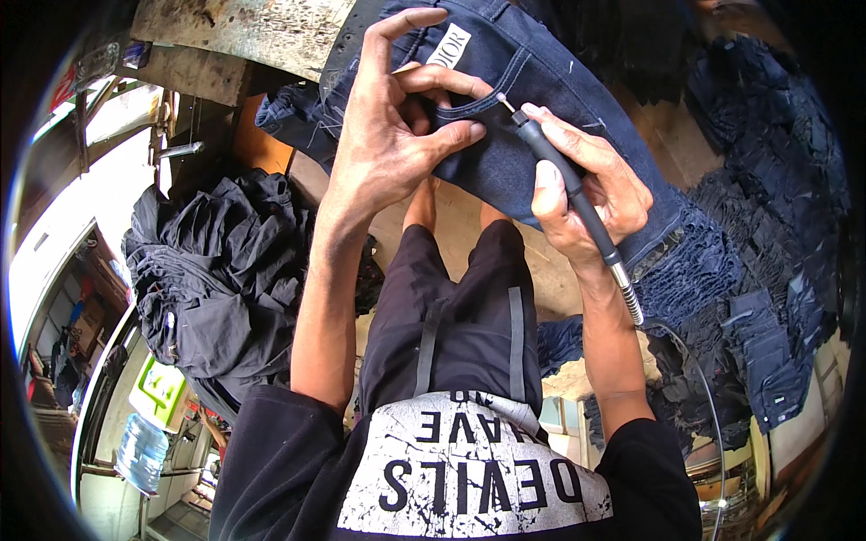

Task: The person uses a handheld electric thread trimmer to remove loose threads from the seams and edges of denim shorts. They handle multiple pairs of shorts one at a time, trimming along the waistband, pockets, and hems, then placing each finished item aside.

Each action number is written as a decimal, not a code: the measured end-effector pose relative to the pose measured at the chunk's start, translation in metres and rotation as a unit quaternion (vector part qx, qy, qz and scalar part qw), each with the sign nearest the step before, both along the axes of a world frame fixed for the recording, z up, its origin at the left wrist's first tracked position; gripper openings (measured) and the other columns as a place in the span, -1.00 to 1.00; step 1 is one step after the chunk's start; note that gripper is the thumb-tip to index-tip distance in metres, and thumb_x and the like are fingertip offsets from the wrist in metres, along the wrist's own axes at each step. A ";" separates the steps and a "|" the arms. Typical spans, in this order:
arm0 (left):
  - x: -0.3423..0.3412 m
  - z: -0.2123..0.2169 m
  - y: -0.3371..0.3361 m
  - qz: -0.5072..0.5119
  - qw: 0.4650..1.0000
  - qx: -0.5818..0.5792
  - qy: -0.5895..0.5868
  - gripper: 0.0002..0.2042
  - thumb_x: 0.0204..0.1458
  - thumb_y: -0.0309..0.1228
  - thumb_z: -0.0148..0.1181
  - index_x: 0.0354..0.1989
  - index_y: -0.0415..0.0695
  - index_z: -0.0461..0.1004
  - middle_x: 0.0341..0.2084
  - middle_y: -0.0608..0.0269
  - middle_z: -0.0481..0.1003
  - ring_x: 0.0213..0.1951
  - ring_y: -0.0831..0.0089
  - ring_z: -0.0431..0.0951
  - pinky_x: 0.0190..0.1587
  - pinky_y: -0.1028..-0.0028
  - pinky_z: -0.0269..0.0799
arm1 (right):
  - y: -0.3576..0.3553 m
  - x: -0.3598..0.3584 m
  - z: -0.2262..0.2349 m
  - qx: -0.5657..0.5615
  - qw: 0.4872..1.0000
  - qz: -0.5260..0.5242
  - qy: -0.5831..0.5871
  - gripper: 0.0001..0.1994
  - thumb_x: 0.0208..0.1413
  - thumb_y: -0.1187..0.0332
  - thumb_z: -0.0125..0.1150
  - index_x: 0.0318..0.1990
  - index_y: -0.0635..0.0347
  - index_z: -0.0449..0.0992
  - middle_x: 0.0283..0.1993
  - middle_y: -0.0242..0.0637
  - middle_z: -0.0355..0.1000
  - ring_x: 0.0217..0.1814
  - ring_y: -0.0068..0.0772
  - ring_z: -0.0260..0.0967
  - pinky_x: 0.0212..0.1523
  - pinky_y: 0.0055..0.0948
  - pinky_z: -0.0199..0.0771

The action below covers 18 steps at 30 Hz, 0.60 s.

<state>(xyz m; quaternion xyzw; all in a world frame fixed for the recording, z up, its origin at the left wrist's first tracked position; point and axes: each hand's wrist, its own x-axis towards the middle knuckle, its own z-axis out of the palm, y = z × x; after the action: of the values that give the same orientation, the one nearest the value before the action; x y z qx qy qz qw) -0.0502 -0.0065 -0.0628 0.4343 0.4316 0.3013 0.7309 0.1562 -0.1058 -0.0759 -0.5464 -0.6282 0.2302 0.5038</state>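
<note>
Dark blue jeans (505,171) lie across the board in front of me, a white printed label (448,45) showing beside the curved pocket. My left hand (388,135) holds the denim at that pocket, thumb along its stitched edge and one finger stretched toward the pocket corner; another finger is raised. In my right hand (595,185) is a black rotary tool handpiece (577,194), gripped like a pen. Its small pale bit (502,97) is at the pocket corner, close to my left fingertip. Whether the bit touches the cloth I cannot tell.
A worn wooden board (244,32) extends at the far left. Black garments (221,270) are heaped on the left, and more dark denim (758,207) is piled on the right. The tool's flexible cable (708,388) curves down at the right. A clear plastic container (142,451) stands lower left.
</note>
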 end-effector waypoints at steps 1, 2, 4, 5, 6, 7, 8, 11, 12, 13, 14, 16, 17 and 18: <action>0.000 0.000 0.000 -0.003 1.000 0.004 0.005 -0.01 0.01 -0.81 0.52 0.56 -0.06 0.02 -0.11 0.10 0.70 -0.10 0.55 0.62 -0.03 0.54 0.54 | 0.000 0.000 0.000 -0.002 1.000 -0.005 0.001 -0.68 0.14 0.61 0.28 0.06 0.52 0.61 0.03 0.23 0.70 0.11 0.03 0.74 0.16 -0.19 0.77; 0.000 0.001 0.000 -0.005 1.000 0.009 0.010 -0.01 0.01 -0.80 0.51 0.56 -0.06 0.02 -0.10 0.09 0.70 -0.11 0.56 0.62 -0.04 0.55 0.53 | 0.000 0.000 -0.001 -0.004 1.000 -0.009 0.002 -0.68 0.15 0.61 0.29 0.06 0.52 0.61 0.02 0.23 0.70 0.11 0.02 0.74 0.17 -0.19 0.77; 0.000 0.002 0.001 -0.015 0.999 0.017 0.031 -0.01 0.02 -0.80 0.51 0.56 -0.06 0.02 -0.08 0.09 0.71 -0.12 0.58 0.61 -0.07 0.57 0.51 | 0.000 -0.001 -0.002 0.003 1.000 -0.014 0.005 -0.69 0.16 0.60 0.30 0.06 0.52 0.62 0.02 0.22 0.71 0.10 0.01 0.75 0.16 -0.19 0.77; -0.001 0.003 0.001 -0.023 0.998 0.021 0.046 -0.01 0.02 -0.79 0.51 0.56 -0.06 0.02 -0.07 0.09 0.71 -0.12 0.59 0.61 -0.08 0.58 0.49 | 0.000 -0.001 -0.003 0.006 1.000 -0.017 0.006 -0.70 0.16 0.60 0.30 0.06 0.52 0.62 0.01 0.22 0.71 0.09 0.01 0.75 0.16 -0.20 0.77; -0.001 0.003 0.002 -0.030 0.997 0.025 0.061 -0.02 0.03 -0.78 0.51 0.57 -0.06 0.02 -0.07 0.09 0.72 -0.13 0.60 0.60 -0.10 0.60 0.48 | 0.000 -0.001 -0.003 0.006 1.000 -0.020 0.012 -0.70 0.17 0.60 0.30 0.06 0.52 0.62 0.01 0.22 0.71 0.09 0.00 0.75 0.15 -0.20 0.78; -0.001 0.004 0.002 -0.029 0.998 0.025 0.058 -0.02 0.03 -0.78 0.52 0.57 -0.06 0.02 -0.06 0.10 0.72 -0.15 0.61 0.60 -0.12 0.61 0.47 | 0.001 -0.001 -0.004 0.005 1.000 -0.023 0.018 -0.70 0.17 0.59 0.31 0.05 0.52 0.62 0.01 0.21 0.71 0.08 0.00 0.75 0.15 -0.21 0.78; 0.000 0.005 0.002 -0.027 0.998 0.025 0.054 -0.02 0.03 -0.77 0.52 0.57 -0.06 0.02 -0.06 0.10 0.72 -0.17 0.63 0.59 -0.14 0.62 0.45 | 0.001 -0.001 -0.004 0.005 0.999 -0.026 0.024 -0.71 0.18 0.59 0.31 0.05 0.52 0.62 0.01 0.21 0.71 0.08 0.00 0.75 0.14 -0.21 0.78; 0.000 0.008 0.003 -0.025 0.998 0.013 0.062 -0.02 0.03 -0.76 0.52 0.57 -0.06 0.02 -0.05 0.10 0.73 -0.22 0.66 0.57 -0.18 0.65 0.42 | 0.001 -0.001 -0.004 0.002 0.999 -0.030 0.021 -0.71 0.19 0.58 0.32 0.05 0.53 0.62 0.01 0.21 0.71 0.07 -0.01 0.75 0.12 -0.22 0.78; -0.002 0.012 0.002 -0.024 0.997 0.007 0.067 -0.02 0.03 -0.76 0.52 0.57 -0.06 0.02 -0.05 0.10 0.73 -0.23 0.67 0.57 -0.20 0.66 0.41 | -0.001 -0.004 -0.001 0.000 0.999 -0.030 0.020 -0.71 0.19 0.58 0.32 0.05 0.53 0.62 0.01 0.20 0.71 0.07 -0.01 0.75 0.12 -0.22 0.78; -0.001 0.011 0.002 -0.029 0.996 0.006 0.078 -0.03 0.04 -0.75 0.51 0.57 -0.07 0.02 -0.05 0.10 0.73 -0.25 0.68 0.56 -0.21 0.67 0.40 | -0.001 -0.003 -0.002 -0.005 0.999 -0.035 0.023 -0.71 0.19 0.57 0.32 0.04 0.53 0.62 0.01 0.20 0.71 0.07 -0.01 0.75 0.11 -0.23 0.78; -0.002 0.014 0.002 -0.033 0.995 0.005 0.090 -0.03 0.04 -0.75 0.51 0.57 -0.07 0.02 -0.05 0.10 0.73 -0.27 0.69 0.55 -0.23 0.68 0.39 | -0.001 -0.004 -0.001 -0.010 0.999 -0.037 0.028 -0.71 0.19 0.57 0.33 0.04 0.53 0.62 0.01 0.20 0.71 0.07 -0.02 0.75 0.11 -0.24 0.78; -0.001 0.015 0.003 -0.036 0.995 0.009 0.095 -0.04 0.05 -0.75 0.51 0.57 -0.07 0.02 -0.04 0.10 0.74 -0.29 0.70 0.54 -0.26 0.69 0.37 | 0.000 -0.003 -0.001 -0.006 0.999 -0.040 0.023 -0.71 0.20 0.56 0.33 0.05 0.54 0.62 0.01 0.19 0.71 0.06 -0.03 0.75 0.10 -0.25 0.78; -0.001 0.016 0.004 -0.034 0.995 0.015 0.088 -0.04 0.05 -0.74 0.51 0.57 -0.07 0.02 -0.04 0.10 0.74 -0.30 0.70 0.54 -0.27 0.70 0.36 | 0.000 -0.003 -0.001 -0.009 0.999 -0.043 0.024 -0.71 0.20 0.56 0.34 0.05 0.54 0.62 0.01 0.19 0.71 0.05 -0.04 0.75 0.09 -0.26 0.79; 0.001 0.015 0.004 -0.032 0.996 0.021 0.080 -0.04 0.05 -0.74 0.50 0.57 -0.06 0.02 -0.04 0.09 0.74 -0.32 0.71 0.53 -0.29 0.70 0.35 | 0.000 -0.003 -0.002 -0.006 0.999 -0.043 0.026 -0.71 0.21 0.55 0.34 0.05 0.54 0.62 0.01 0.18 0.71 0.04 -0.05 0.76 0.09 -0.27 0.79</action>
<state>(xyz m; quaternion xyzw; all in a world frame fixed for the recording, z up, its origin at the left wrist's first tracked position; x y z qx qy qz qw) -0.0492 -0.0020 -0.0482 0.4854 0.4687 0.2511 0.6940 0.1536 -0.1055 -0.0783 -0.5698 -0.5893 0.2261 0.5262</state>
